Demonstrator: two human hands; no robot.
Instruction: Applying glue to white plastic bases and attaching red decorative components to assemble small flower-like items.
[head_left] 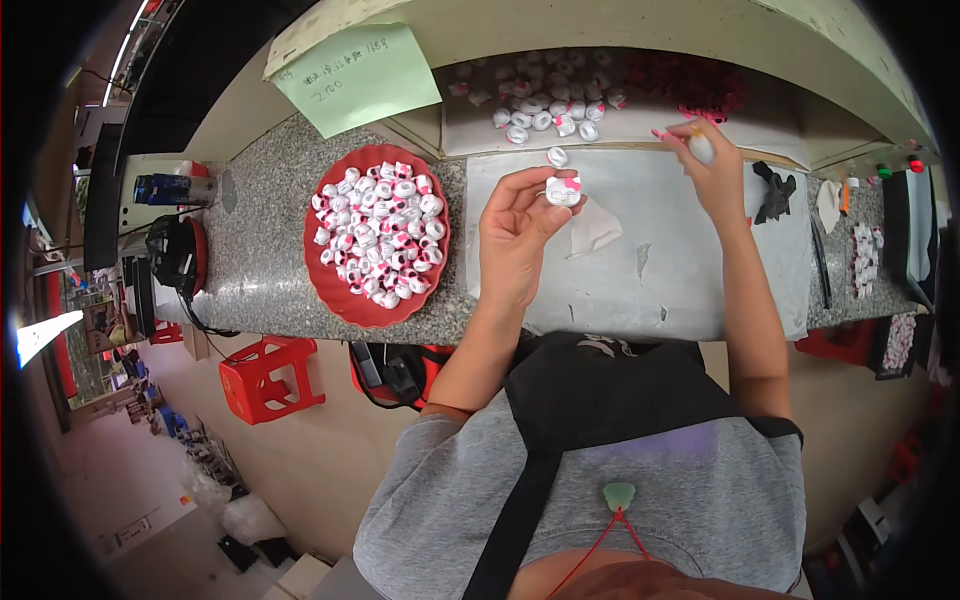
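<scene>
Between the thumb and fingers of my left hand (520,230) is a small white cat-head piece (563,191) with a pink bow, held up over the pale work sheet (700,260). My right hand (710,175) is raised farther right, with its fingers closed. It grips a small whitish bottle-like thing (701,148), and a bit of pink shows at its fingertips, too small to name. Just beyond my left fingers, one white piece (557,156) lies by the shelf edge. A crumpled white tissue (595,230) rests on the sheet between my hands.
To the left, a red fluted plate (312,235) is heaped with white-and-pink pieces. Under the shelf (610,30) lie several white pieces (540,105) and a pile of pink bits (690,90). A green note (355,78) hangs there. A black scrap (773,192) sits right; a red stool (270,380) stands below.
</scene>
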